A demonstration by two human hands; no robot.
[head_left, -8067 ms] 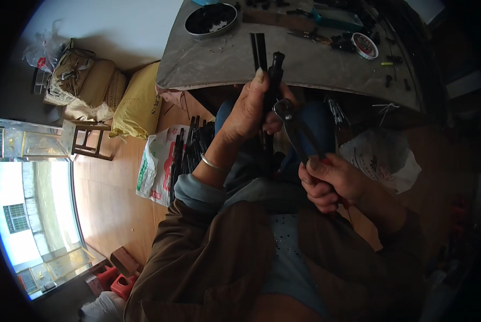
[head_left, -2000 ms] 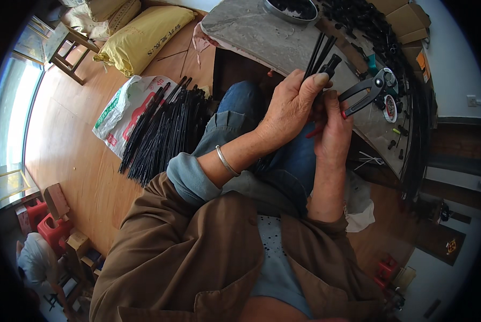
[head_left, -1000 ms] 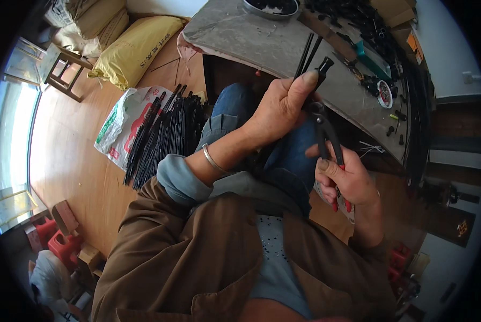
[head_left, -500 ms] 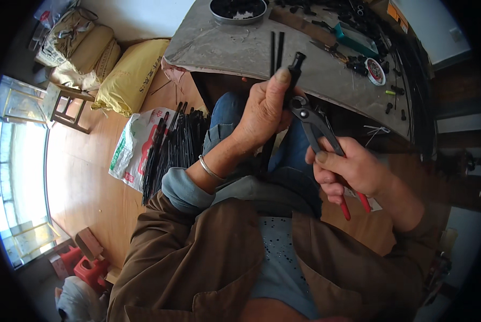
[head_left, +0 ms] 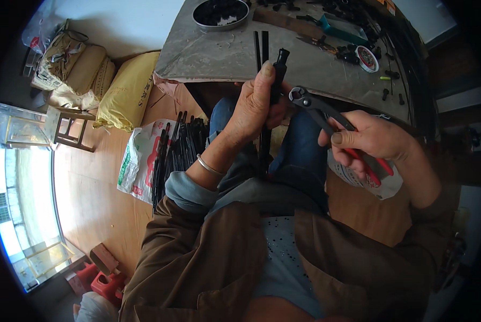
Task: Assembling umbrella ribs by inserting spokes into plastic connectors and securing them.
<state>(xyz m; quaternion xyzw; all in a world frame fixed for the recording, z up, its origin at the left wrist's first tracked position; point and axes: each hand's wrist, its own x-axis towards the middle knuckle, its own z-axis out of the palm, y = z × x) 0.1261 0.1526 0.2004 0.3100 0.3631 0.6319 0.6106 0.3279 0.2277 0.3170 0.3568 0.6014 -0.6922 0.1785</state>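
Note:
My left hand [head_left: 251, 107] is wrapped round slim black rods [head_left: 265, 47] and a thicker black fitting [head_left: 279, 67] with a knobbed end. The thumb presses along the fitting, and the rods run down between my knees. My right hand [head_left: 370, 137] grips a pair of end-cutting pincers [head_left: 303, 101] with red handles. Their rounded jaws are just right of my left fingers, apart from the fitting; whether anything is between them I cannot tell. Beyond both hands is a grey worktable [head_left: 208, 59].
The table bears a round pan [head_left: 221, 27] of small black parts, a teal tray [head_left: 343, 34], pliers [head_left: 316, 44] and a small round tin [head_left: 367, 60]. Left of my knees, a bundle of black rods [head_left: 180, 145] lies on a white sack [head_left: 136, 163]. A yellow sack [head_left: 126, 91] leans behind.
My right hand has moved right and up with the pincers, whose jaws have come away from the black fitting. The left hand keeps its hold; the whole view has shifted slightly.

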